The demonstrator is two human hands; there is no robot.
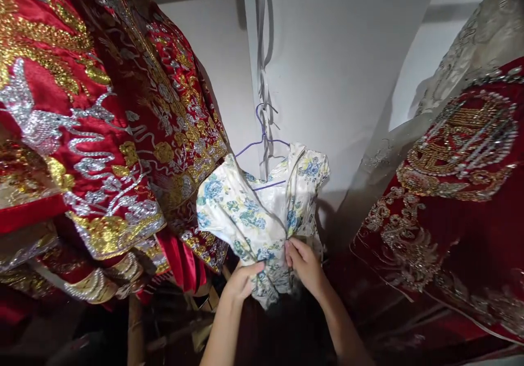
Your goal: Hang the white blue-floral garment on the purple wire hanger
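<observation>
A white garment with blue and yellow flowers [249,213] hangs on a thin purple wire hanger [262,136], its neckline open in a V. The hanger's hook is at a pale strap [264,90] running down the wall. My left hand [242,281] grips the garment's lower left side, with the thumb on the front and the other fingers partly hidden. Higher up and to the right, my right hand [302,262] pinches the fabric near the middle of the waist. Gathered cloth lies between the two hands.
Red garments with gold and silver embroidery [118,125] fill the left side. On the right hang a dark red beaded dress [462,191] and a sheer whitish one [478,49]. Behind is a pale wall [327,43]. Dim, unclear objects lie at the lower left.
</observation>
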